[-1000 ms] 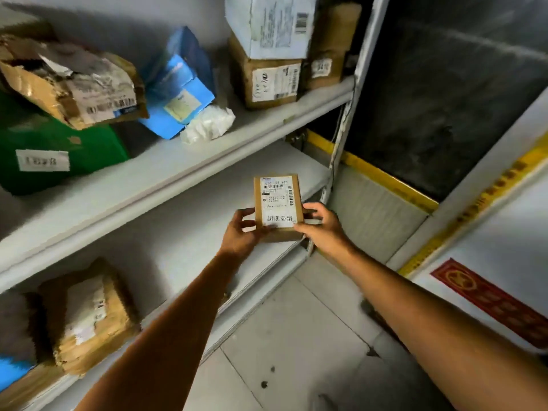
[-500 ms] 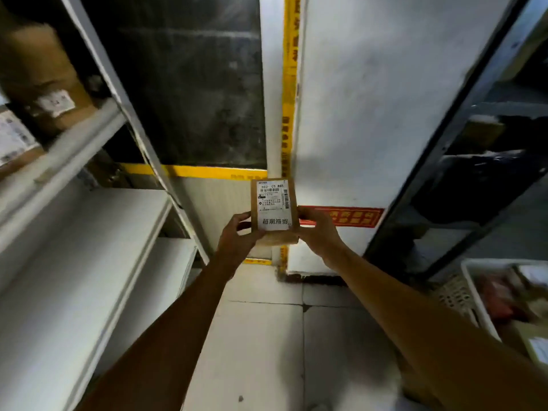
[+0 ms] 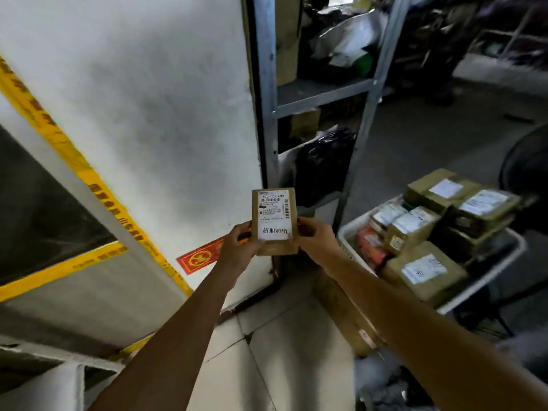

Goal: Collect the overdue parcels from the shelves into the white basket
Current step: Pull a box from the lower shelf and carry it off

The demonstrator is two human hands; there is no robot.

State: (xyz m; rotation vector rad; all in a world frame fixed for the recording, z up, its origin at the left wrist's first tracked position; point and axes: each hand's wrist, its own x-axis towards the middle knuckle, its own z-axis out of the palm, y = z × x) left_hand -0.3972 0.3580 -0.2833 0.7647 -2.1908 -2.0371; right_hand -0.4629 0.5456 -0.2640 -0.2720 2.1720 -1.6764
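L hand (image 3: 237, 247) + R hand (image 3: 315, 240) grip small parcel (image 3: 274, 221) upright | white basket (image 3: 486, 280) to right, full of boxes

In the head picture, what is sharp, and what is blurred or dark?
Head view: the parcel in the left hand and right hand is sharp, its label readable; the boxes in the basket are blurred; the rack behind is dark.

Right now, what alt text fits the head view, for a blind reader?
A left hand and a right hand hold up a small brown parcel, white label facing the camera. At right, a white basket is piled with other parcels; a metal shelf rack stands behind.
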